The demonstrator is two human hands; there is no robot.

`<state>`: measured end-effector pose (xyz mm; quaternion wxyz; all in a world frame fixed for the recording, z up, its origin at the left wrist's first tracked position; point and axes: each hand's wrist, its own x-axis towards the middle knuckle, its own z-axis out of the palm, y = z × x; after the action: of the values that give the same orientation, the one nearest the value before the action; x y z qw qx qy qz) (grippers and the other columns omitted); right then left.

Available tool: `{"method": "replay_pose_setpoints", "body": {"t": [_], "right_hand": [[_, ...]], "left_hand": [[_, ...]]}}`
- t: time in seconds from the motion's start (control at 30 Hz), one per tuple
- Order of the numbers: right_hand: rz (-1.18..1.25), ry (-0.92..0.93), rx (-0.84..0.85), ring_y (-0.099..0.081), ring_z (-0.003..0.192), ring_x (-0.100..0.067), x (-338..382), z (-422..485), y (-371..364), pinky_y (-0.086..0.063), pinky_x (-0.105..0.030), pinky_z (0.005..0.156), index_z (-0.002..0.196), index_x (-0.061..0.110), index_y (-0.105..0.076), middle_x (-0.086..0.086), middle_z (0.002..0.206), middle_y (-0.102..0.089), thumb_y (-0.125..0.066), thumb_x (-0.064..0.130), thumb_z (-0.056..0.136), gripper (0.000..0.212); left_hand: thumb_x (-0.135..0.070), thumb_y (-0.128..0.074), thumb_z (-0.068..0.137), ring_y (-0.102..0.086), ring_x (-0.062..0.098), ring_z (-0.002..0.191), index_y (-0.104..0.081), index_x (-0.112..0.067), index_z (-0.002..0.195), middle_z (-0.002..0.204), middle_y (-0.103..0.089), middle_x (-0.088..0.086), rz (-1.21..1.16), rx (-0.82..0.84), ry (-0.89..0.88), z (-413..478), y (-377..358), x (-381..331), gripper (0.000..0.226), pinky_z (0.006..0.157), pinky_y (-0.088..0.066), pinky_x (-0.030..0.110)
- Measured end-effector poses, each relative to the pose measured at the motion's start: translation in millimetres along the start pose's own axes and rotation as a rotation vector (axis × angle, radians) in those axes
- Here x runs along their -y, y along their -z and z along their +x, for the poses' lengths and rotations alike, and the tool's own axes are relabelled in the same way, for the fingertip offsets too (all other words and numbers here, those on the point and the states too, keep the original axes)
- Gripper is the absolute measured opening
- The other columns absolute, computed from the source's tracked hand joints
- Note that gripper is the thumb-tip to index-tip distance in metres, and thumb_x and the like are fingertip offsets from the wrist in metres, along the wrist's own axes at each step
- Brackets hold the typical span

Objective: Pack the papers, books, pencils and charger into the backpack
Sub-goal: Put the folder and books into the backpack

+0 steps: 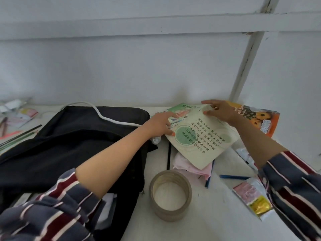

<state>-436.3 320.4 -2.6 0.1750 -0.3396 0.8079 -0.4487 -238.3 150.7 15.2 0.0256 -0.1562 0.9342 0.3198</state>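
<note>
Nearest on the white worktop (208,220) stands a roll of tape (170,195), with a small sachet (255,200) to its right and a blue stick (234,177) just beyond. The black backpack (69,145) lies open on the left, under the left forearm. Farther in, pink sheets (189,166) lie beneath a pale green booklet (199,138), which both hands hold: the left hand (161,124) grips its left edge and the right hand (218,112) pinches its far corner. Behind the booklet an orange book (260,120) lies by the wall. A white cable (104,115) crosses the backpack's far side, and pencils (20,134) lie at far left.
</note>
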Motion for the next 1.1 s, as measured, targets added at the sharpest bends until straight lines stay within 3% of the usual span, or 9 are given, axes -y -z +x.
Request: {"method": "replay_pose_setpoints", "body": {"t": [0.2, 0.33, 0.43, 0.53, 0.6, 0.77, 0.93, 1.03, 1.1], "right_hand": [[0.11, 0.038, -0.06, -0.055, 0.085, -0.019, 7.7, -11.5, 15.1, -0.051, -0.019, 0.074, 0.121, 0.019, -0.06, -0.011, 0.099, -0.057, -0.07, 0.005, 0.079, 0.045], [0.17, 0.059, -0.092, -0.056, 0.086, -0.02, 15.2, -19.6, 23.1, -0.049, -0.029, 0.082, 0.119, 0.019, -0.06, -0.008, 0.097, -0.057, -0.07, 0.003, 0.079, 0.045], [0.218, 0.059, -0.105, -0.059, 0.074, -0.009, 24.7, -29.1, 27.8, -0.048, -0.014, 0.064, 0.122, 0.013, -0.058, 0.002, 0.088, -0.059, -0.068, 0.0, 0.08, 0.045], [0.281, 0.069, -0.139, -0.06, 0.061, 0.005, 34.7, -40.2, 31.0, -0.041, -0.008, 0.049, 0.119, 0.014, -0.059, 0.007, 0.083, -0.057, -0.067, -0.001, 0.08, 0.043], [0.32, 0.079, -0.165, -0.061, 0.063, 0.003, 40.0, -46.4, 32.7, -0.045, -0.009, 0.053, 0.118, 0.011, -0.06, 0.005, 0.082, -0.058, -0.067, -0.004, 0.078, 0.043], [0.457, 0.127, -0.185, -0.068, 0.074, -0.013, 54.5, -57.5, 40.6, -0.053, -0.028, 0.084, 0.113, 0.014, -0.062, 0.006, 0.072, -0.071, -0.07, -0.007, 0.074, 0.045], [0.475, 0.205, -0.208, -0.068, 0.074, -0.014, 73.4, -76.0, 45.8, -0.055, -0.026, 0.078, 0.112, 0.015, -0.062, 0.005, 0.069, -0.071, -0.073, -0.003, 0.072, 0.045], [0.41, 0.302, -0.283, -0.064, 0.061, -0.004, 87.6, -89.0, 46.5, -0.053, -0.019, 0.064, 0.107, 0.014, -0.063, 0.01, 0.062, -0.067, -0.074, 0.0, 0.074, 0.038], [0.324, 0.369, -0.371, -0.057, 0.053, 0.002, 95.6, -95.0, 45.4, -0.048, -0.014, 0.055, 0.103, 0.016, -0.065, 0.013, 0.065, -0.064, -0.073, 0.005, 0.077, 0.029]], "left_hand": [[-0.015, -0.079, 0.073, -0.058, 0.012, 0.091, -0.048, -0.023, 0.131, 0.109, -0.065, 0.009, -0.077, -0.034, -0.021, -5.5, 11.4, -2.1, 0.066, 0.083, -0.043, 0.024], [-0.008, -0.077, 0.074, -0.062, 0.021, 0.092, -0.047, -0.022, 0.131, 0.099, -0.066, 0.007, -0.148, -0.013, -0.019, -13.8, 21.5, -9.3, 0.065, 0.08, -0.049, 0.029], [-0.003, -0.072, 0.078, -0.058, 0.023, 0.082, -0.045, -0.022, 0.133, 0.098, -0.068, 0.007, -0.192, 0.015, -0.025, -21.5, 31.5, -15.4, 0.064, 0.069, -0.049, 0.032], [-0.004, -0.068, 0.081, -0.06, 0.019, 0.084, -0.043, -0.025, 0.134, 0.102, -0.068, 0.006, -0.183, 0.031, -0.05, -29.9, 41.8, -21.7, 0.062, 0.07, -0.052, 0.029], [-0.005, -0.067, 0.083, -0.06, 0.016, 0.086, -0.043, -0.025, 0.134, 0.101, -0.067, 0.004, -0.194, 0.039, -0.063, -37.0, 48.4, -26.4, 0.059, 0.072, -0.053, 0.028], [-0.005, -0.064, 0.086, -0.06, 0.008, 0.086, -0.044, -0.028, 0.133, 0.103, -0.063, 0.005, -0.238, 0.05, -0.102, -56.5, 60.4, -35.4, 0.056, 0.073, -0.054, 0.027], [-0.007, -0.061, 0.088, -0.058, 0.016, 0.094, -0.044, -0.027, 0.135, 0.112, -0.06, 0.012, -0.283, -0.036, -0.141, -79.0, 72.7, -41.5, 0.054, 0.077, -0.053, 0.029], [-0.006, -0.058, 0.09, -0.061, 0.01, 0.081, -0.046, -0.027, 0.13, 0.101, -0.062, 0.005, -0.412, -0.166, -0.22, -93.4, 80.4, -48.5, 0.047, 0.068, -0.052, 0.019], [-0.006, -0.055, 0.092, -0.061, 0.008, 0.083, -0.047, -0.032, 0.12, 0.109, -0.058, 0.004, -0.479, -0.268, -0.32, -100.8, 84.4, -52.2, 0.039, 0.072, -0.05, 0.018]]}}
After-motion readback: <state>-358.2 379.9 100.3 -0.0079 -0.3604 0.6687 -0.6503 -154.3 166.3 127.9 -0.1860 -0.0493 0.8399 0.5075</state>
